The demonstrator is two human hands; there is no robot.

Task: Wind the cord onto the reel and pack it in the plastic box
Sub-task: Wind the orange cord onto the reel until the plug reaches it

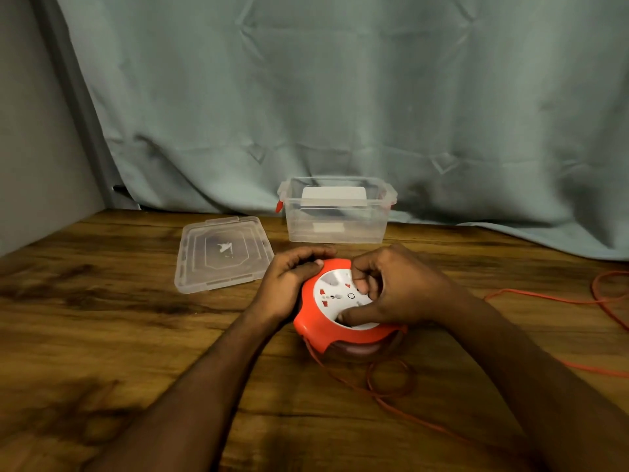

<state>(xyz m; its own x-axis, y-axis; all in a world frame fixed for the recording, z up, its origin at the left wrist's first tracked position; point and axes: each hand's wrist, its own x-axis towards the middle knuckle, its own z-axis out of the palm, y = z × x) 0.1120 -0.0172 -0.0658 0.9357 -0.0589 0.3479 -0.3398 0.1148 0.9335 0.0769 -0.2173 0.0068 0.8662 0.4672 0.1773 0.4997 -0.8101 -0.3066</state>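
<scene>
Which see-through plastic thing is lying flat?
The lid, lying flat on the table left of the reel. The plastic box behind stands upright, open.

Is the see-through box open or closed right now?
Open. The plastic box has no cover on top, and its lid lies flat on the table to the left of it.

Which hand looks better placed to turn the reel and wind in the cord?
Probably the right hand: its fingers sit on the reel's white face, while the left hand grips the orange rim. Loose cord remains.
</scene>
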